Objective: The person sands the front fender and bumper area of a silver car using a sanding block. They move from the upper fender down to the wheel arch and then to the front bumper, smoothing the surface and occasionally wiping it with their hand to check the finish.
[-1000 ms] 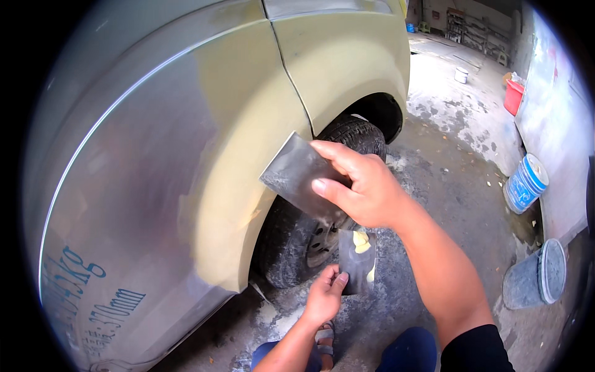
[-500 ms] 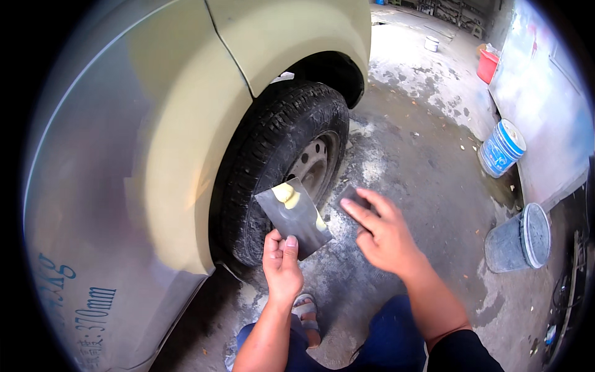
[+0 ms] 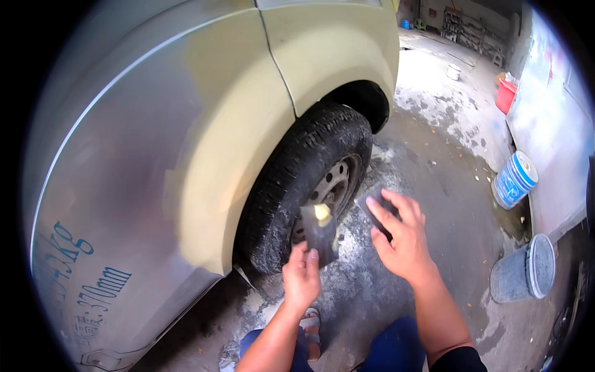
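My left hand (image 3: pixel 302 278) is closed on the lower end of a dark, flat putty board (image 3: pixel 321 239), thumb on top. A dab of pale yellow putty (image 3: pixel 322 213) sits near the board's upper edge, with a smear along its right side. To the right, my right hand (image 3: pixel 401 235) pinches a small dark putty spreader (image 3: pixel 372 208), its index finger laid along the face. Spreader and board are apart. Both hands are in front of the wheel (image 3: pixel 322 180) of a vehicle, whose body panel (image 3: pixel 217 167) carries a pale yellow coat around the wheel arch.
At the right stand a grey bucket (image 3: pixel 514 279), a blue-and-white pail (image 3: pixel 515 180) and a red bucket (image 3: pixel 506 96) along a pale panel (image 3: pixel 558 124). A small white can (image 3: pixel 453 72) is farther back. The concrete floor (image 3: pixel 452 186) has stains and white dust.
My view has shifted, so the vehicle and buckets appear lower and farther right. The putty board has turned more edge-on, and the spreader is tilted differently in my right hand.
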{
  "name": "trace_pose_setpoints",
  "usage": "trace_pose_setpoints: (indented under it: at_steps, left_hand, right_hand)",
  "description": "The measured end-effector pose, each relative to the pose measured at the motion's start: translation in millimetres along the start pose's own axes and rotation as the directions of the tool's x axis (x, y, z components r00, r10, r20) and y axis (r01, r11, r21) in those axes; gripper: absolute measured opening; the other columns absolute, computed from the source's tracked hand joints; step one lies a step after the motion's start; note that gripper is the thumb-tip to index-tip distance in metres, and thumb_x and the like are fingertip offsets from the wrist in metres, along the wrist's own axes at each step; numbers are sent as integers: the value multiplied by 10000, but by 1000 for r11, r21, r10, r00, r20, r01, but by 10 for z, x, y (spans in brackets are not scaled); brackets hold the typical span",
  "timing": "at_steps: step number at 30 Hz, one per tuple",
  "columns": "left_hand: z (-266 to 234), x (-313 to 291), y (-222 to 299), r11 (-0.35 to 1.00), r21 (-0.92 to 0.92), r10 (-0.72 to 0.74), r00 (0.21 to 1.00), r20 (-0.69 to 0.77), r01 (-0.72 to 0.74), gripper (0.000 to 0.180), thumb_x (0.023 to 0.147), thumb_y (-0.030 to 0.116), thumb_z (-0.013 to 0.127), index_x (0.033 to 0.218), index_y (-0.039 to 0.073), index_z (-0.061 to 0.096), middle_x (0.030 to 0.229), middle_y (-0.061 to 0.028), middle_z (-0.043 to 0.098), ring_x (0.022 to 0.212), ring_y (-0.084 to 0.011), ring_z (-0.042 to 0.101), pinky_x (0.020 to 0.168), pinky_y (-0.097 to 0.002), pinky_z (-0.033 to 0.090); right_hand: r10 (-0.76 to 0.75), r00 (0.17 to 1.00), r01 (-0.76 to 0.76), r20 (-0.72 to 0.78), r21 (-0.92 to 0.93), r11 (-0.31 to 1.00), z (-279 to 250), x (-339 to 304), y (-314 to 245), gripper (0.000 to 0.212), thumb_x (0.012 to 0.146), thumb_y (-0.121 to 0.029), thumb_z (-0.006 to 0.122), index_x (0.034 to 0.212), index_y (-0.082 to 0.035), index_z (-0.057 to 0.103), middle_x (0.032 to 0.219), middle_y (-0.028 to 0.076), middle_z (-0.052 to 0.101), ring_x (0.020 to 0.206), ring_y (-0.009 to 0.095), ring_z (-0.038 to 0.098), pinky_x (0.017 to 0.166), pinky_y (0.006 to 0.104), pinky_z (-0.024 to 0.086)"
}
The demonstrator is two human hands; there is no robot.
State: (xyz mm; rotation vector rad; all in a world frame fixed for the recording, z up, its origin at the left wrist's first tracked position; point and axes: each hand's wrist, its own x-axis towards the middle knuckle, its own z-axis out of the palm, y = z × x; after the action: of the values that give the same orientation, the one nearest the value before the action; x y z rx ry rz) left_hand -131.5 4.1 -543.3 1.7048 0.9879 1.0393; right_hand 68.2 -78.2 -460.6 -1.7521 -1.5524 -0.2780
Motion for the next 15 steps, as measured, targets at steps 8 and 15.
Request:
trace_pose_setpoints:
  at_steps: [8,15]
  left_hand:
    - [88,-29,77,990,140,-21,987,160,-1,172,969,73,562,1119,-7,593,679,-95,596,597,-122,531,590,-299,459]
    - [55,11,107,986,167,-19,980,197,-15,179,963,87,553,1115,3,593,724,-175,636,631,-254,642,626,-354,494]
  right_hand:
    - [-322,930,308,-177,-101,946,109,1104,-626,481,766,-69,686,1228,-201,666,1377,102,486,1241,409,428,990,549,373]
    - [-408,889,396,-206,-102,913,261,1369,-690,482,761,-59,683,1224,-196,670,1377,107,487,1227,417,425,968,568,379]
